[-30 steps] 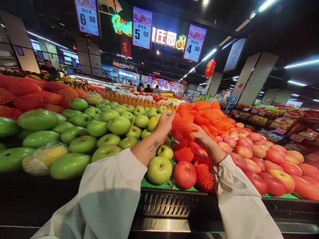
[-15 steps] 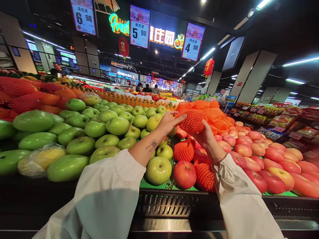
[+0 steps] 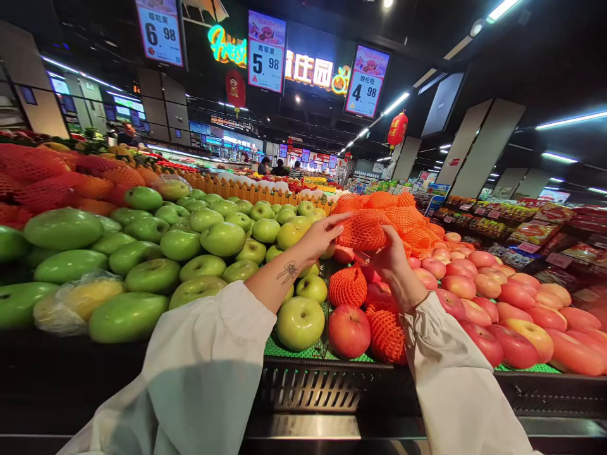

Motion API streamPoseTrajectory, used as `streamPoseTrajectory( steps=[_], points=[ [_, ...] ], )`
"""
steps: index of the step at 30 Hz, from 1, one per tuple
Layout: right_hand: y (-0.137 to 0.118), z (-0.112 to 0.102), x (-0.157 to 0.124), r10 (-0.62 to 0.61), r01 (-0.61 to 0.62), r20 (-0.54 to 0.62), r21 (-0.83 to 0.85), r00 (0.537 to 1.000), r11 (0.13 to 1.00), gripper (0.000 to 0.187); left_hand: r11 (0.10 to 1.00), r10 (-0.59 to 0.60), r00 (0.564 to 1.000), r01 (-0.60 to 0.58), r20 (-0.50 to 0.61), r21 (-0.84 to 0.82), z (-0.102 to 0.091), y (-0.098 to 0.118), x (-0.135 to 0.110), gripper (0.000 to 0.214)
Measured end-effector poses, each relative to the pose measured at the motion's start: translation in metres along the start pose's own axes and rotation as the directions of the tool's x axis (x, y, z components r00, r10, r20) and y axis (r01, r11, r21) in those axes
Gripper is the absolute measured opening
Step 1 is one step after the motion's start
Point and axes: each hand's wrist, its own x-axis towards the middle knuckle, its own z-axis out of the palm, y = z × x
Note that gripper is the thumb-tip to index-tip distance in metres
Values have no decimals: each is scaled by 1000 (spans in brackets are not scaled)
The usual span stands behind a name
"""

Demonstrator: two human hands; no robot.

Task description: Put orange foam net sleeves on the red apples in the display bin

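Note:
Between my two hands, above the display, is a round fruit in an orange foam net (image 3: pixel 363 229); the mesh hides what kind it is. My left hand (image 3: pixel 325 239) grips its left side, thumb and fingers curved around the mesh. On the other side my right hand (image 3: pixel 389 258) closes on it, thumb up along the right edge and fingers partly hidden beneath. Below the hands sit another netted fruit (image 3: pixel 348 287), a bare red apple (image 3: pixel 349 332) and a second netted fruit (image 3: pixel 387 335). A green apple (image 3: pixel 300 323) lies just left of them.
Green apples (image 3: pixel 222 239) fill the left side, with long green fruit (image 3: pixel 64 229) further left. Red apples (image 3: pixel 484 344) spread to the right. More orange-netted fruit (image 3: pixel 403 218) is heaped behind my hands. A black slatted ledge (image 3: pixel 308 388) edges the display.
My left thumb has drawn back from the front of the netted fruit toward its left side. The fruit and both hands have shifted slightly left.

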Motion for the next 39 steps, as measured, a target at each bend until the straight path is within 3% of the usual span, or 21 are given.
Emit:
streamPoseTrajectory(
  steps=[5,10,14,17,20,24,27,31,34,39],
  points=[
    [-1,1,-3,-87,86,20,30,996,996,34,1000,17,999,-16,-27,26,-1,-6,6,40],
    [0,-5,2,63,-51,69,-162,996,985,41,979,18,999,-12,-28,203,-6,-14,7,43],
    [3,-8,6,144,-126,43,-281,989,951,42,916,-3,1000,-4,17,401,-5,-19,2,82],
    [5,-5,2,135,-113,48,-317,990,942,44,889,42,990,-100,137,447,-2,-21,-2,107],
    [6,-3,-3,78,-12,183,-336,980,942,50,927,96,979,-153,178,343,-1,-21,-2,108],
    [4,-6,0,77,30,306,-329,949,944,60,992,57,998,-60,36,115,3,-14,-1,94],
    [2,-10,7,64,28,285,-306,956,952,58,999,52,998,-52,-33,-14,9,-5,-5,76],
    [2,-12,15,-97,144,188,-255,977,956,51,994,-50,999,50,1,-99,14,2,-12,63],
    [3,-12,14,-189,235,222,-204,957,950,50,990,-102,994,106,44,-95,12,3,-13,61],
    [1,-9,7,-267,319,291,-151,919,936,47,992,-19,996,30,90,-120,9,1,-10,66]
  ],
)
